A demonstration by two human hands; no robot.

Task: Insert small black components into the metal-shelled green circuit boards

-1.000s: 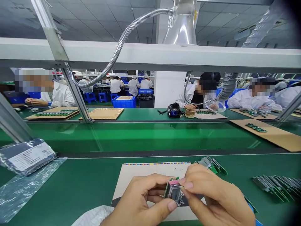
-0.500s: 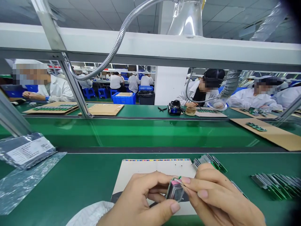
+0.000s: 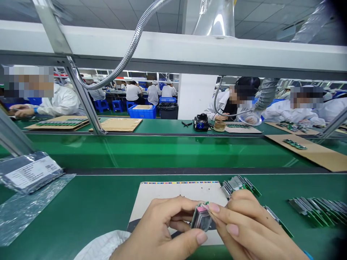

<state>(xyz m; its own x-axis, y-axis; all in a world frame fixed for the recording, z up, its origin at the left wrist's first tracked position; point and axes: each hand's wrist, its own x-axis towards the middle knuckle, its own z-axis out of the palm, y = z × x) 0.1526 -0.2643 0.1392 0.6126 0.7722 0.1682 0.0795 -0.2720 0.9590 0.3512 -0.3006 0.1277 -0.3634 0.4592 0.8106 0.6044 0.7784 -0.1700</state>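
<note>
My left hand (image 3: 162, 227) is wrapped round a small green circuit board module (image 3: 201, 218) with a glassy, layered face and a pink strip along its top. It is held tilted above a pale card sheet (image 3: 159, 195). My right hand (image 3: 249, 224) is closed in a pinch at the module's upper right corner, thumb and forefinger together. A thin pale strip shows at those fingertips; its kind is unclear. Behind the right hand lies a stack of similar boards (image 3: 238, 185), partly covered. A single board (image 3: 278, 219) lies to that hand's right.
A longer row of boards (image 3: 317, 211) stands at the right on the green bench. Silvery labelled bags (image 3: 32, 172) and clear plastic film (image 3: 29, 213) lie at left. Across the green strip, people in white work near cardboard sheets (image 3: 311, 153). A metal frame and flexible hose (image 3: 130, 47) cross above.
The view has shifted slightly. Both hands keep their hold on the module, with the right fingertips barely moved. At far left, a co-worker has leaned further left.
</note>
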